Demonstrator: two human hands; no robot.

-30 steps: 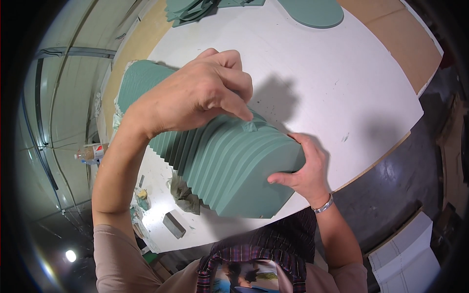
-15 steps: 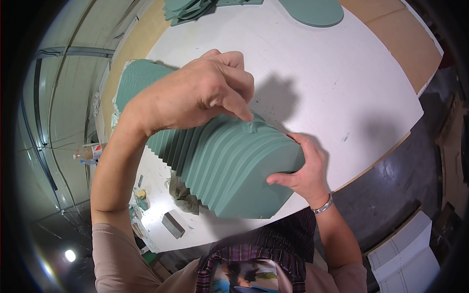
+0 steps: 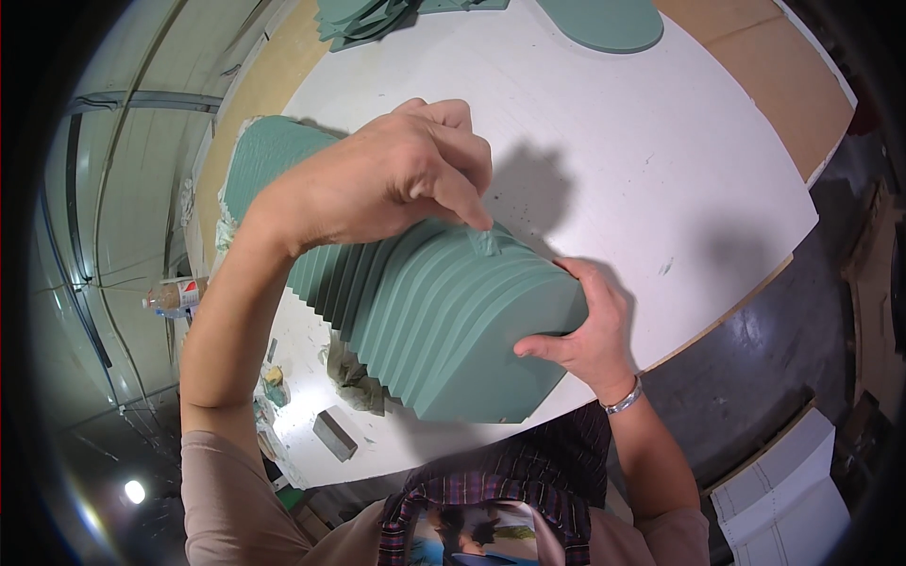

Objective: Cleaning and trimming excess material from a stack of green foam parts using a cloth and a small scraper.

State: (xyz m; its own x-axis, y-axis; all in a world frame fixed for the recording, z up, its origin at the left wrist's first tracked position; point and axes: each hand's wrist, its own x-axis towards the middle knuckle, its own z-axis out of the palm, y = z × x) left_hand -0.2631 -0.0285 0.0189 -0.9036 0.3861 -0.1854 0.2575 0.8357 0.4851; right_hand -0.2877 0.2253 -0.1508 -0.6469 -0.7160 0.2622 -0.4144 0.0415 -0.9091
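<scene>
A stack of green, rounded boards (image 3: 510,349) leans across the table, their edges fanned out like steps. Above its upper edges my left hand (image 3: 401,174) is closed, fingers curled and fingertips pointing down. Right beneath those fingertips a small lump of green putty-like stuff (image 3: 484,243) clings to the steps; whether the fingers hold any of it is hidden. My right hand (image 3: 595,330) grips the near right end of the stack, thumb on the flat front face and fingers behind the edge. A rough-surfaced green piece (image 3: 274,156) lies beyond my left wrist.
On the white tabletop (image 3: 679,170) more green boards (image 3: 363,19) are piled at the far left, with a rounded green board (image 3: 604,21) beside them. A grey block (image 3: 334,434) and a crumpled cloth (image 3: 353,382) lie near the front edge. A bottle (image 3: 175,295) is at the left.
My left hand has shifted very slightly at the putty lump, which shows more fully below the fingertips. My right hand and the stack stay in place.
</scene>
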